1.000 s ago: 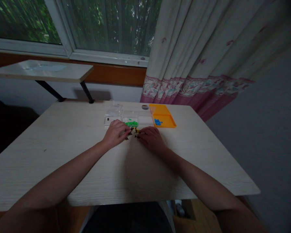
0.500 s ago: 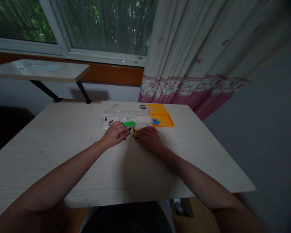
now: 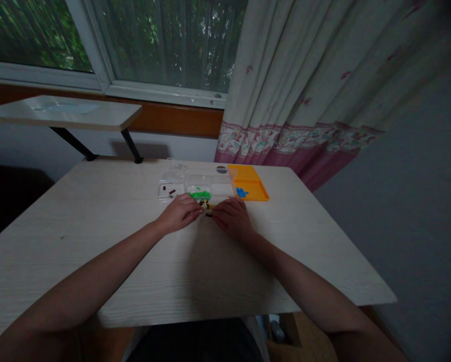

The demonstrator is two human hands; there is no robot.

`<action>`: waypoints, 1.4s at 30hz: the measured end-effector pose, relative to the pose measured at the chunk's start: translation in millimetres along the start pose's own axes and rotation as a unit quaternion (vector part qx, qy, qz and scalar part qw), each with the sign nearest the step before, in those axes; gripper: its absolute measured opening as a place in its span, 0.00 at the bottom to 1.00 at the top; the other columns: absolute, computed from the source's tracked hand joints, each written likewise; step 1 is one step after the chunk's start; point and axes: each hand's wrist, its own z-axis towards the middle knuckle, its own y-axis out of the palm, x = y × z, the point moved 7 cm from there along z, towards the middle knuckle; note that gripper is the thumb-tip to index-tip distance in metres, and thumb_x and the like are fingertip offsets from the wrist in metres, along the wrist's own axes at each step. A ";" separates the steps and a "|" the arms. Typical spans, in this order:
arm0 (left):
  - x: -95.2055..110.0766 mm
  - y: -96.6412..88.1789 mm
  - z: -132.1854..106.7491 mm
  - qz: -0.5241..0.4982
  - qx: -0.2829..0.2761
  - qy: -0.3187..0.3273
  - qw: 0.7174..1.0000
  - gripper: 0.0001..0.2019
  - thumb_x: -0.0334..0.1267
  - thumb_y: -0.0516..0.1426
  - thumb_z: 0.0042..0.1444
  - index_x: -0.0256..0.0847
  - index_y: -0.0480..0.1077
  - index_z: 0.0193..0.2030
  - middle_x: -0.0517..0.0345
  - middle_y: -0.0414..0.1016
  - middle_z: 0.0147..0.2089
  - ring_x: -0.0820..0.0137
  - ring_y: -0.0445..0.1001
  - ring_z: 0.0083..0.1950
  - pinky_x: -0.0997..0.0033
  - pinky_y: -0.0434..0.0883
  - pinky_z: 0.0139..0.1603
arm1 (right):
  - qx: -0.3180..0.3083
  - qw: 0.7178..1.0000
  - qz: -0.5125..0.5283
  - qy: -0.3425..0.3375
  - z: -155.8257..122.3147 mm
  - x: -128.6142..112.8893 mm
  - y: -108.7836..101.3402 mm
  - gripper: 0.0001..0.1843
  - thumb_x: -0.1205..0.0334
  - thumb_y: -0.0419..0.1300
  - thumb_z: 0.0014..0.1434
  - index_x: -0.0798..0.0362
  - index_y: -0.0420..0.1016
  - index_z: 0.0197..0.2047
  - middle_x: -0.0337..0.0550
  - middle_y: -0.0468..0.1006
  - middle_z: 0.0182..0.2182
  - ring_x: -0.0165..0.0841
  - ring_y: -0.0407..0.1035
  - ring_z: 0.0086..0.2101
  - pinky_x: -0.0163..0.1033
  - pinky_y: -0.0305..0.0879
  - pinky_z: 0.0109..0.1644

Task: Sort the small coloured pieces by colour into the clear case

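The left hand (image 3: 180, 213) lies palm down with its grip narrow, fingertips drawn together at the edge of the small dark and yellow pieces (image 3: 206, 207). Whether a piece is pinched between them is too small to tell. The right hand (image 3: 231, 217) meets the same cluster from 3 o'clock, its grip likewise narrow and its hold unclear. Compared with a second ago, the two hands have closed in on each other and the loose pieces, then spread wider, now sit in a tighter clump between the fingertips. At 12 o'clock from the clump stands the clear divided box (image 3: 221, 188), holding green pieces (image 3: 200, 194) and a few brown pieces (image 3: 170, 190). At 2 o'clock is the orange tray (image 3: 253, 181) with blue pieces (image 3: 241, 191), all on the pale tabletop (image 3: 97, 221).
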 end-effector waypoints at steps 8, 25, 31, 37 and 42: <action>13.9 1.1 1.0 -0.025 -0.029 0.038 0.999 0.13 0.40 0.50 0.67 0.41 0.73 0.48 0.51 0.75 0.40 0.64 0.70 0.44 0.62 0.66 0.48 | 0.062 0.996 -0.032 -0.057 0.4 -13.7 -10.4 0.07 0.58 0.62 0.62 0.43 0.79 0.44 0.36 0.82 0.39 0.33 0.70 0.45 0.45 0.54 0.62; 19.4 1.3 -0.8 -0.039 -0.016 0.038 0.998 0.09 0.37 0.50 0.65 0.40 0.71 0.44 0.51 0.74 0.39 0.63 0.69 0.44 0.61 0.66 0.47 | 0.048 0.997 -0.041 -0.054 0.4 -12.9 -5.9 0.05 0.57 0.62 0.62 0.42 0.79 0.42 0.35 0.82 0.39 0.32 0.69 0.44 0.44 0.53 0.61; 10.0 -7.7 -2.9 -0.003 0.014 0.024 1.000 0.10 0.38 0.50 0.65 0.41 0.72 0.46 0.51 0.75 0.42 0.63 0.70 0.46 0.60 0.66 0.49 | 0.028 0.999 -0.001 0.038 -4.6 15.3 -8.7 0.10 0.58 0.58 0.65 0.46 0.78 0.47 0.41 0.81 0.40 0.36 0.68 0.45 0.45 0.56 0.57; -16.8 -28.3 -9.9 0.066 0.071 -0.039 0.994 0.12 0.41 0.50 0.65 0.42 0.74 0.46 0.51 0.77 0.41 0.62 0.71 0.46 0.57 0.65 0.51 | 0.007 0.993 0.034 0.113 -5.8 40.8 -8.4 0.09 0.61 0.57 0.65 0.48 0.79 0.44 0.43 0.80 0.41 0.37 0.69 0.44 0.46 0.58 0.52; -35.1 -42.5 -17.4 0.122 0.119 -0.101 0.980 0.13 0.43 0.50 0.66 0.40 0.74 0.44 0.50 0.76 0.41 0.61 0.70 0.46 0.57 0.64 0.51 | -0.011 0.994 0.026 0.110 -6.9 48.8 -3.4 0.07 0.60 0.59 0.64 0.47 0.80 0.40 0.43 0.80 0.42 0.38 0.68 0.45 0.47 0.57 0.52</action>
